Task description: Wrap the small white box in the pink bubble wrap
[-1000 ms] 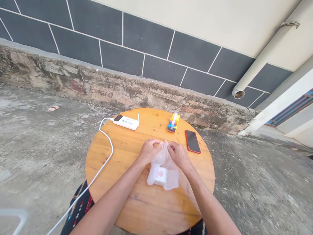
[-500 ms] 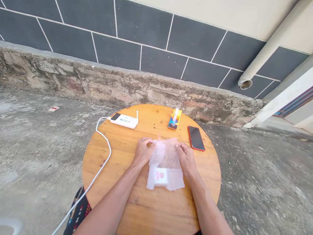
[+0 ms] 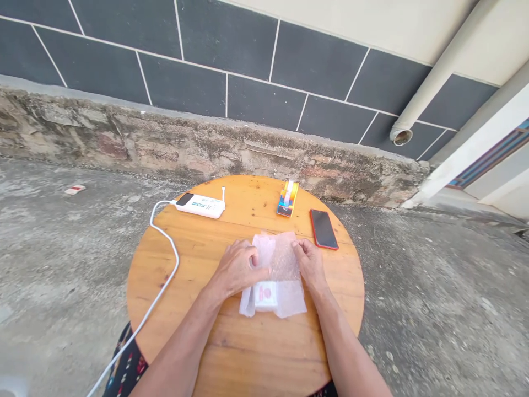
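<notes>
A sheet of bubble wrap (image 3: pixel 285 259) lies on the round wooden table, partly wrapped round a small white box (image 3: pixel 265 302) with a pink-red print. The box's lower part shows below the wrap's folded edge. My right hand (image 3: pixel 309 263) pinches the wrap's upper right edge between thumb and fingers. At the left side, my left hand (image 3: pixel 237 268) has its thumb stretched across the wrap above the box. Its fingers are curved and apart from the thumb, touching the wrap's left border.
Toward the back of the table (image 3: pixel 173 298) lie a white device (image 3: pixel 201 205) with a cable (image 3: pixel 176 251), a yellow-blue tape dispenser (image 3: pixel 287 198) and a red-edged phone (image 3: pixel 324 229). The cable runs over the left edge. A tiled wall (image 3: pixel 264 99) stands behind.
My left hand has let go of the wrap's upper left corner and moved down, its thumb now over the wrap. My right hand keeps its pinch. The view has shifted slightly.
</notes>
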The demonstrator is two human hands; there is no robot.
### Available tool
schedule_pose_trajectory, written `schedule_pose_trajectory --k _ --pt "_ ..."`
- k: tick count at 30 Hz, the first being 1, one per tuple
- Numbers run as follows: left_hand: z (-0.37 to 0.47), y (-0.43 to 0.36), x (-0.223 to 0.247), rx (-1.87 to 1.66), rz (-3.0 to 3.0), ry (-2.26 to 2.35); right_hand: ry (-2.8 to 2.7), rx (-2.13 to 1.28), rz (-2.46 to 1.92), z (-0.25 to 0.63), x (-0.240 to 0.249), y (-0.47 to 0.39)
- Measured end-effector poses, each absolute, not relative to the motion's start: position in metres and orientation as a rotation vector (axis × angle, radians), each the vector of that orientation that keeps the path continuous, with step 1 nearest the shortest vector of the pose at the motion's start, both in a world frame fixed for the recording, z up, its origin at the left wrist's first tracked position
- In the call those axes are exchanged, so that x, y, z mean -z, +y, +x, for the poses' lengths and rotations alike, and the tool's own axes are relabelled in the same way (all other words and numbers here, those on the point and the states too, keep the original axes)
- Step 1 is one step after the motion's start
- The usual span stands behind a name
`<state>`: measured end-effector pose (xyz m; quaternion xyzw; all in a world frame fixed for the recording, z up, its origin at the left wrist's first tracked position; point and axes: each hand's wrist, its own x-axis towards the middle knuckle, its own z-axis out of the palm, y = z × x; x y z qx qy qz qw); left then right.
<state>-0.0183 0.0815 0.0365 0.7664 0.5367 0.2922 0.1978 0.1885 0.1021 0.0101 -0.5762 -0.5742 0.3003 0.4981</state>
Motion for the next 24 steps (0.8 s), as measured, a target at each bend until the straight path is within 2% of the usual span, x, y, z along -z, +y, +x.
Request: schedule_pose_trajectory --k 5,14,20,24 --pt "-0.03 0.087 -0.038 -0.79 2.095 1.565 -1.429 -0.658 -1.435 0.191 -0.005 0.107" --pt "-0.062 0.102 -0.02 -0.85 1.886 1.959 -1.451 -0.554 -1.513 0.199 -0.006 0.108" --pt "-0.05 0.098 -0.03 -1.124 2.022 1.796 -1.459 -0.545 -1.423 0.199 -0.028 0.092" --pt "-0.043 0.093 -0.038 -1.15 2.167 1.571 -1.806 -0.71 -1.325 0.191 -0.051 0.07"
